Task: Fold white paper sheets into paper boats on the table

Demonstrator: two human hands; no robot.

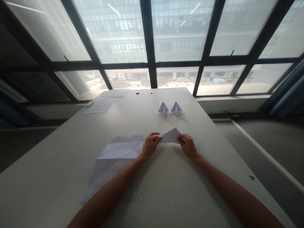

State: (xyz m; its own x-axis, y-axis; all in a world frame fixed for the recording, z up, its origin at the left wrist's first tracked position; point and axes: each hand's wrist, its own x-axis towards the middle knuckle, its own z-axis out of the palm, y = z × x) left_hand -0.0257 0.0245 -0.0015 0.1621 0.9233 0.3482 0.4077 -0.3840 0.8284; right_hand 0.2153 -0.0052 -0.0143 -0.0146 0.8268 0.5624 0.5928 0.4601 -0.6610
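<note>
A folded sheet of white paper (169, 136), peaked at the top, is held up between both hands just above the table. My left hand (151, 144) pinches its left corner, with the other fingers curled. At the lower right edge, my right hand (188, 144) grips the paper between thumb and fingers. Two finished-looking paper boats, one on the left (163, 109) and one on the right (176, 109), stand upright side by side beyond the hands. Under and beside my left forearm lies a creased, unfolded sheet of paper (114, 164).
The white table (201, 196) reaches toward a large dark-framed window (149, 38). Flat paper sheets (101, 105) lie at the far left of it. Two round holes sit near the far edge. A small dark mark (251, 178) is at the right edge.
</note>
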